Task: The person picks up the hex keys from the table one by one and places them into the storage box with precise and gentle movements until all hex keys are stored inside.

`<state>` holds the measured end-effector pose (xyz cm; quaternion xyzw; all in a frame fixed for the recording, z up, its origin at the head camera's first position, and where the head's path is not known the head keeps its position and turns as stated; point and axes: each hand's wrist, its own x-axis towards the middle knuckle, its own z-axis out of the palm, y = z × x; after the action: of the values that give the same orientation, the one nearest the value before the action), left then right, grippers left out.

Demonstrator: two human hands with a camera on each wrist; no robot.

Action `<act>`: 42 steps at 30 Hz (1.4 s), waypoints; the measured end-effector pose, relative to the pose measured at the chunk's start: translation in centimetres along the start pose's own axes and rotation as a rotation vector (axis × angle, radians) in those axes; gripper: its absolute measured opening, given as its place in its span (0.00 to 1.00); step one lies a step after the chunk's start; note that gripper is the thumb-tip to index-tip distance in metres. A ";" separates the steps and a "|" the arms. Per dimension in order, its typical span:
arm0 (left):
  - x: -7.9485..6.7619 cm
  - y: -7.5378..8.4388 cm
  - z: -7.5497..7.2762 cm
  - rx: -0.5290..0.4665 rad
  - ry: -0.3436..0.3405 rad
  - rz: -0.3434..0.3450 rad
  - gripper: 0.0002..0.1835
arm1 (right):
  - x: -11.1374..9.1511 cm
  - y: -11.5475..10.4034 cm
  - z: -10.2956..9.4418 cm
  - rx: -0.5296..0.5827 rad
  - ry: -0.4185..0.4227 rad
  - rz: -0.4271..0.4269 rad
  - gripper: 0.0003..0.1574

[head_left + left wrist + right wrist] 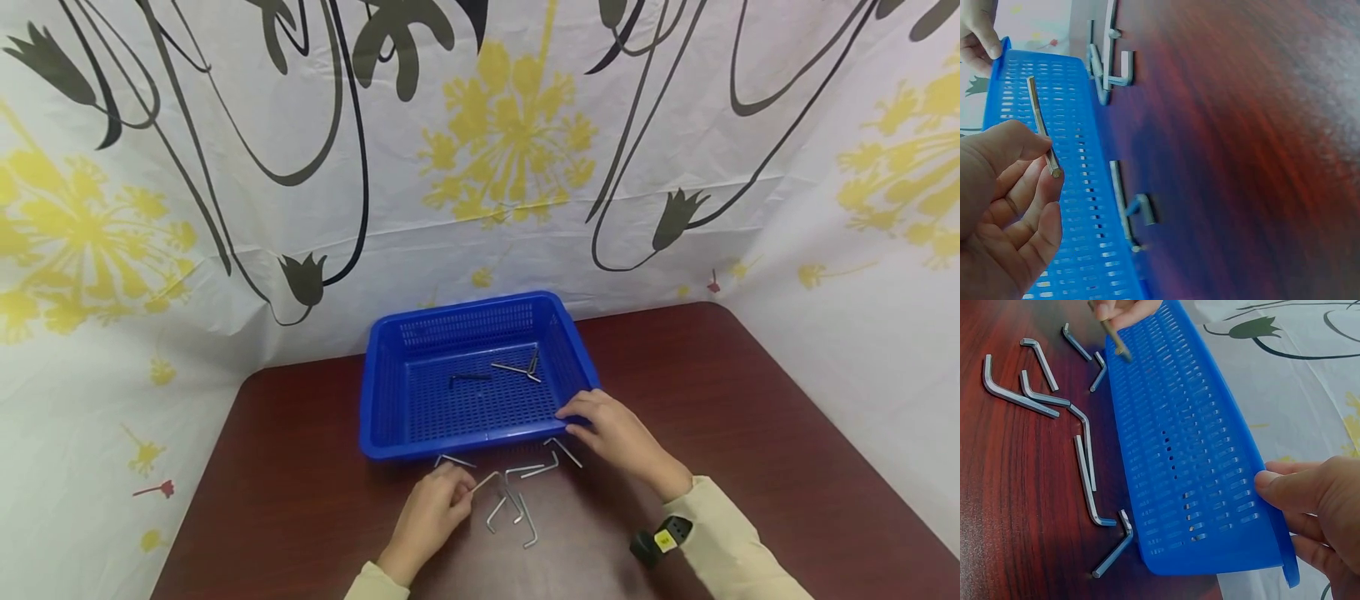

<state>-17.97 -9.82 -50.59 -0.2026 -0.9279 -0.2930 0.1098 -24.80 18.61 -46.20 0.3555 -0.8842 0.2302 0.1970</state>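
Note:
My left hand point(431, 512) pinches a silver hex key point(1037, 112) between thumb and fingertips, in front of the near wall of a blue plastic basket point(480, 437). With thumb and fingers my right hand point(618, 433) grips the basket's rim at the near right corner, thumb on the outer side in the right wrist view. Several loose L-shaped hex keys point(1088, 487) lie on the table between the hands, some of them touching or crossing. Inside the basket lie a black hex key point(471, 377) and a few silver ones point(512, 367).
The dark red wooden table point(300, 467) has rounded back corners. A white patterned cloth point(480, 242) hangs behind it and along both sides, and the basket stands near the back edge. A dark strap with a device point(663, 537) sits at the right wrist.

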 end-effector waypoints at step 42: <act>6.1 -1.1 -8.6 0.067 0.154 0.092 0.07 | -0.5 1.3 0.2 0.262 -0.014 0.077 0.11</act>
<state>-23.15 -13.87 -42.25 -0.2180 -0.9158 -0.2711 0.2006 -25.44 19.56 -46.95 0.3457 -0.8610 0.3483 0.1337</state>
